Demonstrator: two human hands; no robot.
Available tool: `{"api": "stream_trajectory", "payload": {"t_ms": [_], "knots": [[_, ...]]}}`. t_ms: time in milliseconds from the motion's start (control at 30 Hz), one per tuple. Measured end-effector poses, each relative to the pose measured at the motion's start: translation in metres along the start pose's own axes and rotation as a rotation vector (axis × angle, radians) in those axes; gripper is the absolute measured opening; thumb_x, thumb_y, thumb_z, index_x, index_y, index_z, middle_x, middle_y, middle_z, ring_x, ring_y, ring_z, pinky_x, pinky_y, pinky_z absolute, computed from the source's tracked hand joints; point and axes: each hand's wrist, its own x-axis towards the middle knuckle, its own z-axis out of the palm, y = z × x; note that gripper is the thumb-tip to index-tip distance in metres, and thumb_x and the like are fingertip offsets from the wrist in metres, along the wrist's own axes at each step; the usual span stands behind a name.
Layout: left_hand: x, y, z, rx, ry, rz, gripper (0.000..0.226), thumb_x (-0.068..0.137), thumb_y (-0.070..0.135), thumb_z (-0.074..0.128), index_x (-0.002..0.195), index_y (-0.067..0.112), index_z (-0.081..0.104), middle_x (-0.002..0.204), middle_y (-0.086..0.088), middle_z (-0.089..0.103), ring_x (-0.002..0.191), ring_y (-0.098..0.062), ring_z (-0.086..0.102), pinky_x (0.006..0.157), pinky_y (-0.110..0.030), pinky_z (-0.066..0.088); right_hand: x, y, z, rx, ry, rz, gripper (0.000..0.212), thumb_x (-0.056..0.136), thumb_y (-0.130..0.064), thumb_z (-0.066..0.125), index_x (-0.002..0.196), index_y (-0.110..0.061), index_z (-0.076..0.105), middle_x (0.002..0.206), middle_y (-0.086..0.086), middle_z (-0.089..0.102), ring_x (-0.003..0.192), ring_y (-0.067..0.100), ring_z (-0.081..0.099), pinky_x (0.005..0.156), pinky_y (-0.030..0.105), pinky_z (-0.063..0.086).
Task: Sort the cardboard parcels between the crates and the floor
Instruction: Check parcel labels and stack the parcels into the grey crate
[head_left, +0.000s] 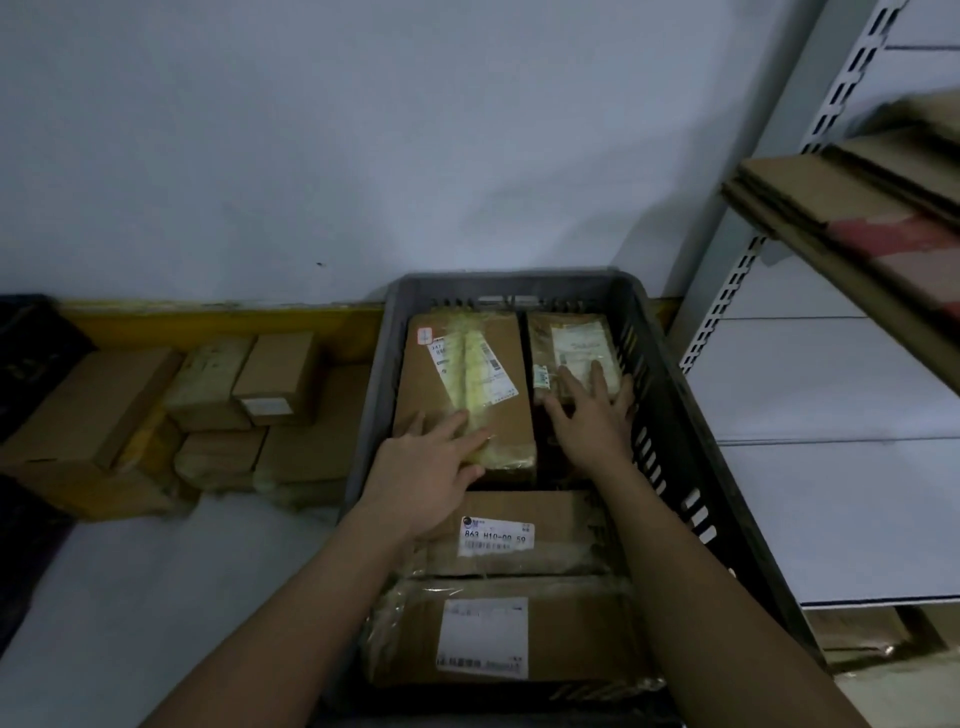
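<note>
A dark grey slotted crate (670, 415) stands against the wall and holds several taped cardboard parcels. My left hand (431, 467) lies flat, fingers straight, on the near end of the tall back-left parcel (467, 364). My right hand (592, 415) rests with spread fingers on the back-right parcel (576, 338), close to the crate's right wall. Nearer to me lie a parcel with a white printed label (519, 535) and a plastic-wrapped parcel (493, 634). On the floor to the left sits a pile of several more cardboard parcels (218, 415).
A white metal shelf unit (831, 441) stands right of the crate, with flattened cardboard sheets (852, 218) jutting from an upper shelf at head height. A yellow strip (208, 322) runs along the wall base. Dark bags (31, 353) lie at far left.
</note>
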Motion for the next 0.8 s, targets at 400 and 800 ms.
{"api": "stream_trajectory", "payload": {"t_ms": [400,800], "knots": [[0.000,0.000,0.001,-0.012,0.082,0.002,0.057,0.097,0.058,0.042,0.151,0.041,0.032,0.160,0.014,0.027,0.134,-0.026,0.033,0.104,-0.044,0.036,-0.005,-0.014,-0.006,-0.082,0.037,0.028,0.055,0.101,-0.051,0.036,0.153,-0.036,0.031,0.167,0.002,0.009,0.151,0.036,-0.009,0.120,0.061,-0.002],[-0.015,-0.001,-0.023,-0.320,0.563,0.000,0.046,0.095,0.048,0.039,0.125,0.025,0.065,0.120,0.008,0.065,0.114,-0.014,0.052,0.094,-0.037,0.042,-0.028,-0.077,-0.027,0.131,0.257,-0.350,0.038,0.098,-0.024,0.055,0.135,-0.014,0.056,0.136,0.008,0.056,0.127,0.027,0.045,0.103,0.038,0.039]]}}
